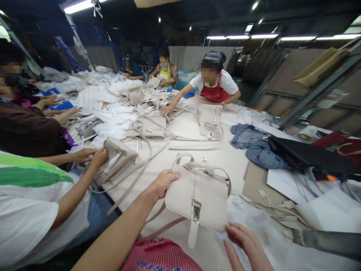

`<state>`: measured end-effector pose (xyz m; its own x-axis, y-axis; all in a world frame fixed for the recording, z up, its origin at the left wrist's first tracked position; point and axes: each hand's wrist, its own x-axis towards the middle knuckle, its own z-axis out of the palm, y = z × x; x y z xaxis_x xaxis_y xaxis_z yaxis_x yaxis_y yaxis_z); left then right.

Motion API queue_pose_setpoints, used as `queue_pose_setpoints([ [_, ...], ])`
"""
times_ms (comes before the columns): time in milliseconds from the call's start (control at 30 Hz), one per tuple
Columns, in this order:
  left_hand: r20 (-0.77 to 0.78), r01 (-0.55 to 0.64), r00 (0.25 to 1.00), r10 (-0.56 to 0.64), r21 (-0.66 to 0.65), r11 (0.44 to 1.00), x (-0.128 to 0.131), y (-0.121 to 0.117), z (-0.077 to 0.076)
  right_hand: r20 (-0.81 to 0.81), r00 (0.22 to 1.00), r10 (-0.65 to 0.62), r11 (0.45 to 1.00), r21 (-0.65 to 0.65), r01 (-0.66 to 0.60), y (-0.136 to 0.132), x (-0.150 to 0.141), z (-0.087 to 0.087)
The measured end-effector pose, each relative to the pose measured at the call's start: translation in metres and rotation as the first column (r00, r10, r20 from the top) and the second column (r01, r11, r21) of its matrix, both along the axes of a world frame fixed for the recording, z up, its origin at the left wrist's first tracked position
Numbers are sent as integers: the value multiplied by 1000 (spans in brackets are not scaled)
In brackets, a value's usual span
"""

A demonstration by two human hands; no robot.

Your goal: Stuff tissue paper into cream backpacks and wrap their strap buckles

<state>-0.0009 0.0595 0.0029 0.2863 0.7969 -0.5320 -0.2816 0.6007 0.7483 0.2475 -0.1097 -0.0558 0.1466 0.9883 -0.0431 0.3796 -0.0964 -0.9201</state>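
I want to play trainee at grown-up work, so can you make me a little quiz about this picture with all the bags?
1. Multiple choice: what colour is the apron on the person leaning over the table?
A) Blue
B) Red
C) Green

2. Fill in, left or right: in the picture, the blue cloth lies to the ____ of the nearest pale bag.

3. True or false: the camera wearer's right hand is gripping that bag's top handle.

Key:
1. B
2. right
3. False: the left hand grips the bag near its upper left corner; the right hand is by its lower right corner.
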Motion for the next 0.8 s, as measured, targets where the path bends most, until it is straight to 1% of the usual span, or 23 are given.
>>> queue_pose_setpoints([
  [33, 7, -3, 1000, 3, -6, 1000, 0, -2, 0, -260, 959, -116, 979, -191, 67, -1, -8, 3],
  [67, 11, -6, 1000, 6, -10, 1000, 0, -3, -1, -485, 843, -235, 928, -369, 46, 0, -18, 8],
  [100, 11, -7, 1000, 7, -12, 1000, 0, -4, -1, -651, 682, -335, 870, -491, -41, 5, -29, 14],
  [133, 6, -6, 1000, 6, -10, 1000, 0, -4, -2, -758, 512, -403, 835, -534, -135, 12, -40, 21],
  [167, 1, -5, 1000, 5, -7, 1000, -1, -4, -2, -825, 364, -433, 824, -526, -210, 20, -49, 27],
  [200, -3, -6, 1000, 6, -4, 1000, -2, -4, -2, -860, 248, -447, 827, -503, -253, 28, -57, 32],
  [233, -6, -8, 1000, 8, -1, 1000, -3, -4, -1, -874, 170, -456, 830, -486, -274, 35, -63, 34],
  [267, -9, -11, 1000, 11, 1, 1000, -5, -4, -1, -872, 127, -472, 824, -488, -286, 40, -68, 34],
  [300, -12, -15, 1000, 15, 2, 1000, -7, -4, 0, -862, 115, -494, 813, -505, -289, 42, -70, 31],
  [333, -16, -20, 1000, 20, 2, 1000, -8, -4, 1, -849, 125, -513, 801, -526, -285, 42, -72, 27],
  [400, -24, -30, 999, 30, -1, 1000, -11, -6, 2, -838, 174, -517, 787, -546, -288, 37, -75, 17],
  [467, -31, -31, 999, 31, -6, 999, -12, -7, 2, -863, 193, -467, 808, -505, -304, 31, -79, 12],
  [533, -39, -22, 999, 22, -7, 1000, -11, -9, 2, -888, 168, -428, 843, -460, -280, 30, -84, 15],
  [600, -43, -3, 999, 3, -10, 1000, -8, -10, 3, -896, 156, -417, 885, -439, -156, 35, -90, 26],
  [633, -88, -5, 996, 6, 22, 1000, -7, -11, 4, -893, 169, -417, 898, -433, -74, 38, -92, 32],
  [667, -183, -24, 982, 43, 104, 994, -7, -14, 7, -890, 192, -414, 907, -422, 2, 41, -93, 39],
  [700, -315, -61, 939, 138, 243, 968, -7, -17, 12, -888, 218, -406, 913, -402, 60, 44, -94, 46],
  [733, -445, -81, 848, 289, 430, 899, -7, -23, 17, -886, 245, -393, 920, -381, 96, 45, -95, 51],
  [767, -525, -56, 712, 466, 619, 783, -7, -31, 24, -884, 269, -382, 924, -365, 111, 46, -95, 56],
  [800, -548, 23, 575, 608, 753, 657, -7, -41, 30, -882, 287, -373, 928, -355, 116, 45, -95, 59],
])
